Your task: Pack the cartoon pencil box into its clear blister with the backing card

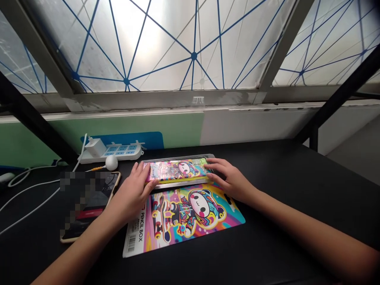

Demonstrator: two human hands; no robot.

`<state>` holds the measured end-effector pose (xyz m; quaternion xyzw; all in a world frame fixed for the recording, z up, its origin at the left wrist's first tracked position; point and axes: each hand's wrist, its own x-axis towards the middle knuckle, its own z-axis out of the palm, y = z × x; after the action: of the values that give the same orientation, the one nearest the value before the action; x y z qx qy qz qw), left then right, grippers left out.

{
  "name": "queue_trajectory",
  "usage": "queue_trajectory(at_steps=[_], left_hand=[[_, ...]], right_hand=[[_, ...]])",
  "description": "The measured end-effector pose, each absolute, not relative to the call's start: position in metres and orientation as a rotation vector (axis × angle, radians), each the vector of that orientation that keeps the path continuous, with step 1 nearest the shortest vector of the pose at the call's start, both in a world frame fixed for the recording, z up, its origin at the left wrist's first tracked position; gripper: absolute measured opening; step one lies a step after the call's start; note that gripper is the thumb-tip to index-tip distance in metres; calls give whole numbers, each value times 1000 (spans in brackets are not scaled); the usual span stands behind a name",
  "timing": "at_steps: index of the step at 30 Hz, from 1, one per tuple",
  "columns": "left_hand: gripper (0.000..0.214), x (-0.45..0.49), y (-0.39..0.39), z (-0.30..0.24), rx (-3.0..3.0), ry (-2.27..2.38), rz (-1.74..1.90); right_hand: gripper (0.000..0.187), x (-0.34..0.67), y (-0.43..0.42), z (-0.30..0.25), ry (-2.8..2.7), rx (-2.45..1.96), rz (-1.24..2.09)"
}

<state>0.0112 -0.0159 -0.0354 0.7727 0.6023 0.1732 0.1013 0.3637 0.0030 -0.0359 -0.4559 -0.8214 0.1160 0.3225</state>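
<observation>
A colourful pencil box with a cartoon bear and a yellow front edge lies in a clear plastic blister tray. My left hand holds its left end, thumb along the front edge and fingers over the top. At the other end, my right hand grips with fingers at the back corner and thumb at the front. Just in front, a printed backing card marked "PENCIL BOX" lies flat, its far edge partly under the tray and hands.
Left of my forearm lies a phone, partly blurred out. Behind it are a white power strip with a plugged-in charger, a round white device and loose cables. The black table meets a wall below frosted windows.
</observation>
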Motion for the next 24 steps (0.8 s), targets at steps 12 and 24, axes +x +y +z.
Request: queue_trajectory(at_steps=[12,24], left_hand=[[60,52,-31,-14,2793,1691,595],[68,52,-21,-22,2701,1756,268]], right_hand=[[23,337,-37,-20,-2425,-737,-33],[83,322,-51,-15,-2786,-930,575]])
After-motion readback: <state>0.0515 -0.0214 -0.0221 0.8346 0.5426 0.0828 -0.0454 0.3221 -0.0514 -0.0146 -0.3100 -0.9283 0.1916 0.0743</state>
